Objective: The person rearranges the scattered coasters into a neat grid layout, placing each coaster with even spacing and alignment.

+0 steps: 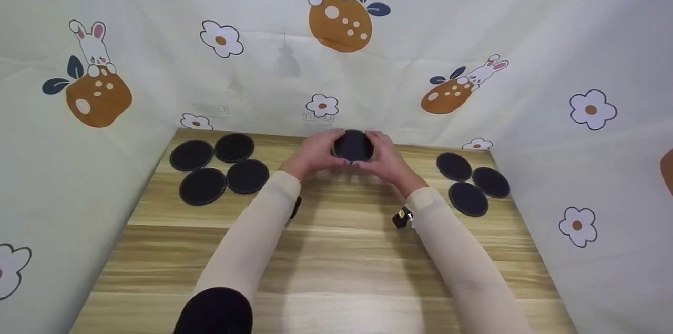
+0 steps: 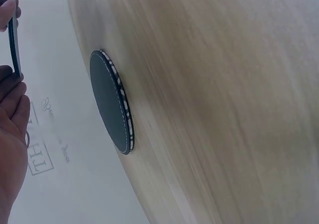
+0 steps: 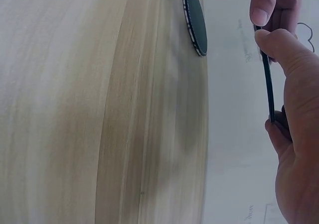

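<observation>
Both hands grip one black round disc (image 1: 354,145) at the table's back centre, the left hand (image 1: 315,152) on its left edge and the right hand (image 1: 388,158) on its right. Edge-on and thin, the held disc (image 2: 14,40) hangs above the table in the left wrist view, between fingers at top and bottom. Beneath it, another black disc (image 2: 109,102) with a patterned rim lies flat; whether it is one piece or a stack I cannot tell. The right wrist view also shows the held disc (image 3: 269,87) and the lying disc (image 3: 197,22).
Several black discs (image 1: 203,186) lie at the back left of the wooden table (image 1: 342,271). Three more (image 1: 469,199) lie at the back right. A printed cloth (image 1: 252,81) hangs behind and on both sides. A dark rounded shape (image 1: 215,313) covers part of the left sleeve.
</observation>
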Demonstrator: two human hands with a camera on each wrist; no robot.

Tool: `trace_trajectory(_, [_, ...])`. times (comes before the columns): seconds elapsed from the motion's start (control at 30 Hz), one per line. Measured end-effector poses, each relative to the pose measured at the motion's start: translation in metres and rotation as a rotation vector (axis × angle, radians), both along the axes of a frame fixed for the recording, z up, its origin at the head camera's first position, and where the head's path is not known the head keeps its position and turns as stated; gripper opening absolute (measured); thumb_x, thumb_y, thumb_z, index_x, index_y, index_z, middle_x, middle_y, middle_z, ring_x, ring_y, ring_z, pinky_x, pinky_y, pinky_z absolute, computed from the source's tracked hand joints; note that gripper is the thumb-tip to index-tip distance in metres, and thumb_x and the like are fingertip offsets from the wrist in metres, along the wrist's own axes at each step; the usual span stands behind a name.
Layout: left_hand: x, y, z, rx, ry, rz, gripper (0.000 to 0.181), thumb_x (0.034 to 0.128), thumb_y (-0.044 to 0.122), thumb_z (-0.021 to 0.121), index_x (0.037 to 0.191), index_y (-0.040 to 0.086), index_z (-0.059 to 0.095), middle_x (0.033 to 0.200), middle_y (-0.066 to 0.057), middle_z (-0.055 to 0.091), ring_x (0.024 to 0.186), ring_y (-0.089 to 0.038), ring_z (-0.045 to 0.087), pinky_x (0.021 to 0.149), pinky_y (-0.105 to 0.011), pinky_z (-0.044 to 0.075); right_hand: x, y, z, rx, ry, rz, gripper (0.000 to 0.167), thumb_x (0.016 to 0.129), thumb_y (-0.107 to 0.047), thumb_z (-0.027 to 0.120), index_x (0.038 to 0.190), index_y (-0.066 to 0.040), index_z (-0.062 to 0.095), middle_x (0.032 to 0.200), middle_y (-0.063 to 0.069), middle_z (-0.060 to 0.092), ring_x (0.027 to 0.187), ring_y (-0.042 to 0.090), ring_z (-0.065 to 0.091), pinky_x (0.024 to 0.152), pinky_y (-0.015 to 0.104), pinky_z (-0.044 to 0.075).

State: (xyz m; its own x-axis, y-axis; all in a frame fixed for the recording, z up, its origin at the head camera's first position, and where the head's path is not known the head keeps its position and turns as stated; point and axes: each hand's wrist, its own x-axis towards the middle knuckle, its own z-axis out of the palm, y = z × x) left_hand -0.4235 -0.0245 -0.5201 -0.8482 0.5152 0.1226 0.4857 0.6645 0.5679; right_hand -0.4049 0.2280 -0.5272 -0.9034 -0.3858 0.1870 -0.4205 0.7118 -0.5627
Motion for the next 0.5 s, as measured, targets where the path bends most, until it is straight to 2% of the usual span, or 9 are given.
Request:
trace_trajectory(0.17, [-0.002, 0.003, -0.004, -0.043, 0.011, -0.009, 0.084, 0.0973, 0.034, 0.087, 0.166, 0.004, 0.048, 0.168, -0.015, 0.051, 0.155, -0.032, 0.048, 0.129, -0.045, 0.036, -0.005, 0.001, -0.006, 0.033, 0.053, 0.016, 0.095, 0.091, -0.032, 0.092, 0.161, 0.011, 0.045, 0.161, 0.031, 0.049, 0.151, 0.044, 0.044, 0.126, 0.054, 0.039])
trace_trajectory(0.5, [-0.004, 0.005, -0.021, -0.036, -0.056, 0.014, 0.086, 0.0983, 0.033, 0.086, 0.168, 0.006, 0.045, 0.171, -0.015, 0.048, 0.157, -0.031, 0.045, 0.131, -0.045, 0.033, -0.011, 0.000, -0.026, 0.010, 0.004, 0.014, 0.096, 0.091, -0.032, 0.093, 0.162, 0.011, 0.044, 0.161, 0.030, 0.048, 0.152, 0.043, 0.044, 0.128, 0.051, 0.037])
